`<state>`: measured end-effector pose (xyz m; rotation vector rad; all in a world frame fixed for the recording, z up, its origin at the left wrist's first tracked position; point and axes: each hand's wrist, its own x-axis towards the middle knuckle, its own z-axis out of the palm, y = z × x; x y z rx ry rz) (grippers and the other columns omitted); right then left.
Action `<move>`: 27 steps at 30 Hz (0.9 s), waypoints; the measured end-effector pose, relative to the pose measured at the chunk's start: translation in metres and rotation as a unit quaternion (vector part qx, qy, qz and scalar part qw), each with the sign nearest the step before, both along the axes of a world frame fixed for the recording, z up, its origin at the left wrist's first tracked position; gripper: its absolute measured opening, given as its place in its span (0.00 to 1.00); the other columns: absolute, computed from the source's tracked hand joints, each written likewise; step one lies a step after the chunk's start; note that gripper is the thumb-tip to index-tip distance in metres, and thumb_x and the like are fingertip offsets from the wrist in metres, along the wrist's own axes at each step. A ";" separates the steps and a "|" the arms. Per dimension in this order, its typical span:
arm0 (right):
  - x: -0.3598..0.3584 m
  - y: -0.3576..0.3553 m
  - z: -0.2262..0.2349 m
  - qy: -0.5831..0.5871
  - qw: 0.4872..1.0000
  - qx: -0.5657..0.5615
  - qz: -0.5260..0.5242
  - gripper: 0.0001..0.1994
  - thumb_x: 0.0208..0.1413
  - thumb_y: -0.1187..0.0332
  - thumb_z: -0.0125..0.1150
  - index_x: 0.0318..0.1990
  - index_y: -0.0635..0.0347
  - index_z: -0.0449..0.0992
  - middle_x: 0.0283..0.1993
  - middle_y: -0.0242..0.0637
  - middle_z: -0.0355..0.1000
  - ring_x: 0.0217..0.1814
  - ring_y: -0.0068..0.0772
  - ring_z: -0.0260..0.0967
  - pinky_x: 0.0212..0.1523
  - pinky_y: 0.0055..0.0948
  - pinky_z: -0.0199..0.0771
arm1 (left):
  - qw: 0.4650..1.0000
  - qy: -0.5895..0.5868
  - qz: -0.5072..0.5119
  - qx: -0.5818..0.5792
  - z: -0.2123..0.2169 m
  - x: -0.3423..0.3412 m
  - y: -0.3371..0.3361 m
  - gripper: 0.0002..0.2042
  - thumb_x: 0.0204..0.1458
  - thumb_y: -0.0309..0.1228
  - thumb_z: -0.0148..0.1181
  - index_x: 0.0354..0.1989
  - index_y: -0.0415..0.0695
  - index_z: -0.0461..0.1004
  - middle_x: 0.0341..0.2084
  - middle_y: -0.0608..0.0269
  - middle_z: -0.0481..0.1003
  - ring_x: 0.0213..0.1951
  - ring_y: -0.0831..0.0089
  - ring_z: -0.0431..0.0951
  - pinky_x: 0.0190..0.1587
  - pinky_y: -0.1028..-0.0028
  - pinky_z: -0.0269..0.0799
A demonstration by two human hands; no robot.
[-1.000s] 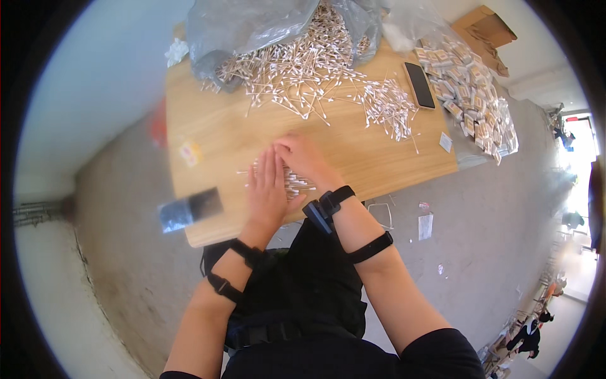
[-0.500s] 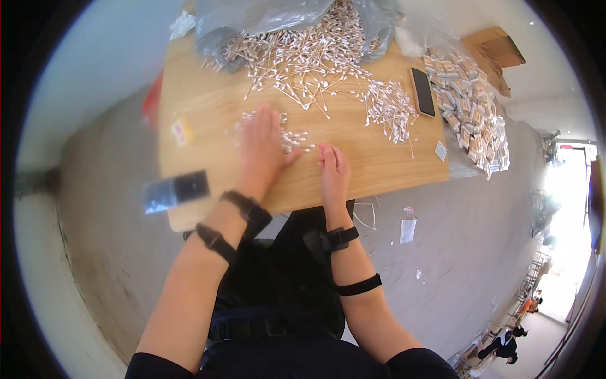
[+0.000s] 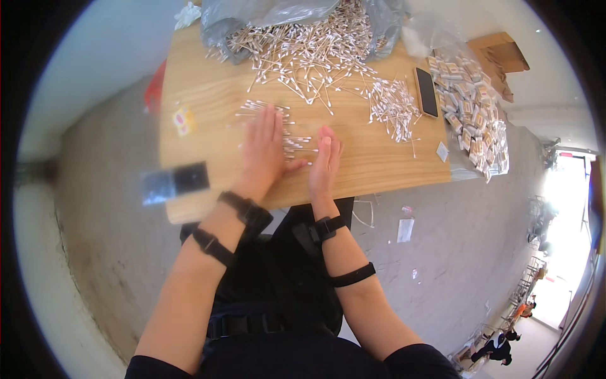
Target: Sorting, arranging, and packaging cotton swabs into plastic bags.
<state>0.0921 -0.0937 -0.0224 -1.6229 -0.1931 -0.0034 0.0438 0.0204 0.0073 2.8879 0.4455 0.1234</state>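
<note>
left hand (image 3: 264, 150) flat, palm down over a small batch of cotton swabs (image 3: 298, 139) on the wooden table (image 3: 208, 88), near its close edge. fingers straight and together, pointing away from the body, thumb out to the right; pressing or resting, nothing pinched that i can see. swabs stick out past the fingers on both sides, lying roughly crosswise, white tips out. right hand (image 3: 325, 163) on its edge just right of the batch, fingers extended together with a slight curl, palm side toward the swab tips, no grip visible; can't tell if it touches them. black straps (image 3: 351, 275) on both forearms. far side of table: big loose heap of swabs (image 3: 309, 54) spilling from a grey plastic bag (image 3: 271, 11). smaller pile (image 3: 392, 107) right of that, then a phone (image 3: 427, 93) lying dark screen up, then many small packs (image 3: 467, 104) heaped at the right end, cardboard box (image 3: 499, 60) beyond. small white card (image 3: 442, 151) near the right edge. left side: yellow-and-white packet (image 3: 184, 120), blurred, and a dark glossy sleeve (image 3: 177, 182) overhanging the table edge.
</note>
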 end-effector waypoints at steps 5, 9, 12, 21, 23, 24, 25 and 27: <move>-0.001 -0.006 0.004 0.013 1.000 -0.007 0.010 0.18 0.66 0.61 0.37 0.54 0.65 0.66 0.52 0.44 0.62 0.56 0.38 0.57 0.58 0.32 0.57 | 0.999 0.022 -0.019 0.013 0.001 -0.027 -0.014 0.56 0.35 0.62 0.62 0.66 0.35 0.47 0.68 0.49 0.46 0.70 0.58 0.43 0.68 0.58 0.40; -0.002 0.012 0.016 0.012 0.996 -0.049 0.076 0.21 0.67 0.59 0.35 0.56 0.66 0.65 0.55 0.45 0.64 0.60 0.33 0.60 0.61 0.31 0.56 | 0.999 -0.014 -0.036 -0.037 -0.010 -0.042 -0.021 0.54 0.34 0.54 0.67 0.66 0.35 0.48 0.68 0.49 0.46 0.70 0.58 0.43 0.68 0.59 0.41; -0.001 0.020 0.014 0.032 0.992 -0.005 0.125 0.21 0.67 0.59 0.35 0.56 0.66 0.65 0.53 0.43 0.68 0.59 0.33 0.61 0.61 0.31 0.57 | 0.998 -0.020 -0.043 -0.044 -0.008 -0.037 -0.022 0.50 0.37 0.47 0.67 0.66 0.35 0.47 0.68 0.49 0.46 0.70 0.57 0.43 0.69 0.59 0.40; 0.003 0.040 0.023 -0.008 0.978 -0.009 0.210 0.14 0.62 0.66 0.44 0.50 0.61 0.71 0.52 0.44 0.66 0.55 0.36 0.63 0.55 0.30 0.63 | 0.999 -0.022 -0.038 0.023 -0.022 -0.034 -0.018 0.50 0.36 0.50 0.67 0.66 0.36 0.49 0.66 0.49 0.49 0.69 0.56 0.44 0.68 0.56 0.40; 0.008 0.045 0.029 -0.021 0.971 -0.042 0.235 0.12 0.60 0.70 0.48 0.49 0.57 0.73 0.50 0.43 0.66 0.54 0.37 0.63 0.53 0.31 0.64 | 0.998 -0.048 -0.033 0.029 -0.024 -0.035 -0.017 0.50 0.37 0.51 0.66 0.66 0.36 0.50 0.65 0.48 0.51 0.69 0.56 0.46 0.68 0.56 0.40; 0.017 0.045 0.029 -0.071 0.960 -0.096 0.253 0.11 0.55 0.74 0.51 0.44 0.54 0.76 0.47 0.42 0.66 0.52 0.39 0.63 0.52 0.32 0.65 | 0.997 -0.072 -0.037 -0.013 -0.022 -0.035 -0.018 0.48 0.37 0.51 0.66 0.65 0.36 0.52 0.64 0.48 0.53 0.68 0.55 0.48 0.68 0.56 0.41; 0.024 0.046 0.030 -0.121 0.944 -0.150 0.269 0.12 0.50 0.77 0.54 0.40 0.51 0.79 0.44 0.40 0.66 0.51 0.41 0.63 0.51 0.33 0.67 | 0.993 -0.095 -0.041 -0.056 -0.019 -0.035 -0.019 0.47 0.38 0.51 0.66 0.64 0.36 0.54 0.63 0.47 0.55 0.67 0.54 0.49 0.68 0.56 0.42; 0.032 0.051 0.028 -0.164 0.918 -0.204 0.298 0.11 0.48 0.77 0.54 0.37 0.52 0.79 0.42 0.39 0.66 0.50 0.41 0.63 0.50 0.34 0.67 | 0.992 -0.108 -0.045 -0.051 -0.016 -0.037 -0.019 0.45 0.39 0.51 0.65 0.63 0.36 0.55 0.62 0.47 0.56 0.67 0.54 0.50 0.68 0.56 0.42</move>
